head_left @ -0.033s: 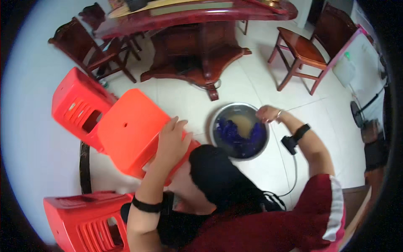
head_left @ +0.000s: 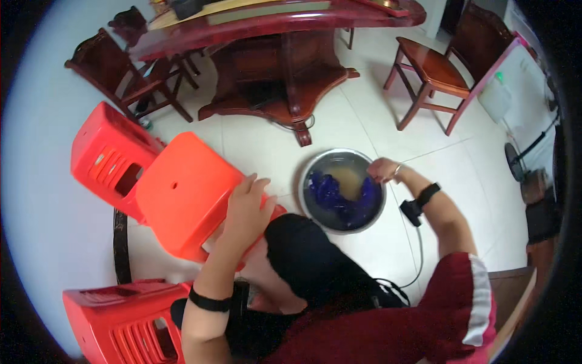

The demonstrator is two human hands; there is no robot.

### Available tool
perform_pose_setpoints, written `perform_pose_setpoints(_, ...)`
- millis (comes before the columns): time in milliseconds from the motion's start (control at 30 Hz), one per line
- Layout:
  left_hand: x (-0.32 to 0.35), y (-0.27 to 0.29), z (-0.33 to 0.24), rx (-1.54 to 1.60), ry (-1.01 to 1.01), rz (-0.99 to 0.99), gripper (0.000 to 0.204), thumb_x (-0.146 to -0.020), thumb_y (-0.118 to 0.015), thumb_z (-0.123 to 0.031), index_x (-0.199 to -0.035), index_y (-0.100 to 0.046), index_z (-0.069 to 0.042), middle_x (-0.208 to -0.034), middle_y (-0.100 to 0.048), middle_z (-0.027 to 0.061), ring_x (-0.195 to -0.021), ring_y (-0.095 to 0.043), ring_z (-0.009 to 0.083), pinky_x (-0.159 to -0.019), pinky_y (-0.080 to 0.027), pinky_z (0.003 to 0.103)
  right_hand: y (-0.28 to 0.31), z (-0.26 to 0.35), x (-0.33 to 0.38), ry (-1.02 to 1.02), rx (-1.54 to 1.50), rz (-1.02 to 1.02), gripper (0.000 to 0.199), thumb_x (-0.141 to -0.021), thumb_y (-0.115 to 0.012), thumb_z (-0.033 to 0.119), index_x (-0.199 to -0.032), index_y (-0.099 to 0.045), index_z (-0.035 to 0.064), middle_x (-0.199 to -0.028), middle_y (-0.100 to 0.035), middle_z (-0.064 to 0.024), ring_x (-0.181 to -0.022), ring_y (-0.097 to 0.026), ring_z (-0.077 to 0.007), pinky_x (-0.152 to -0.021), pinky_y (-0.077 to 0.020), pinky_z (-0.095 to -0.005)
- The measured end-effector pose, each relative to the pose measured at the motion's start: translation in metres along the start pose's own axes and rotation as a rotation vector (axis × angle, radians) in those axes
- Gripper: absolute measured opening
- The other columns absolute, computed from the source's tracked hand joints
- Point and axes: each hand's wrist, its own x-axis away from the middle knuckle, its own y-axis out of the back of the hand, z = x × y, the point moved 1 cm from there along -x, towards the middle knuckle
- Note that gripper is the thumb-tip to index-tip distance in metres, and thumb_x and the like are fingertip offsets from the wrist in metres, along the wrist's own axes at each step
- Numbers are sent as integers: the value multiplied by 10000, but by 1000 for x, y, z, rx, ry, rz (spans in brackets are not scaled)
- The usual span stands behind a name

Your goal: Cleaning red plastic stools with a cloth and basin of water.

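Two hands busy: stool tilted, cloth in basin.
Left hand (head_left: 247, 209) grips the stool (head_left: 185, 194) edge; right hand (head_left: 383, 170) pinches the blue cloth (head_left: 330, 193) in the basin (head_left: 315, 162), right of it. Steady the stool; wring low.

This looks like the dining room of a home. At the far side stands a large round table (head_left: 285, 24) of dark red polished wood on a heavy carved pedestal, with matching wooden chairs (head_left: 439, 70) drawn up on the left and right. The floor (head_left: 364, 115) is laid with pale glossy tiles. Red plastic stools (head_left: 106, 155) sit at the near left, and a metal washbasin (head_left: 315, 167) with blue cloth rests directly on the floor.
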Motion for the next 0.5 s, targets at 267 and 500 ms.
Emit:
perform_pose_setpoints(267, -67, -64, -67, 165, 24, 259, 293, -816, -591, -204, -1033, -590, -7, -1020, -597, 185, -958, -576, 347, -829, -462, 404, -131, -158, -131, -32, 381, -315, 279, -788, -578, 262, -949, -677, 56, -981, -633, -219, -975, -605, -343, -822, -489, -397)
perform_pose_setpoints(500, -146, -124, -103, 1117, 714, 422, 328, -839, -605, -266, -1087, -583, -53, -1067, -611, 106, -948, -592, 220, -832, -465, 374, -206, -114, -121, 16, 418, -146, 330, -780, -577, 267, -1051, -607, 81, -1028, -629, -167, -962, -598, -357, -844, -473, -443)
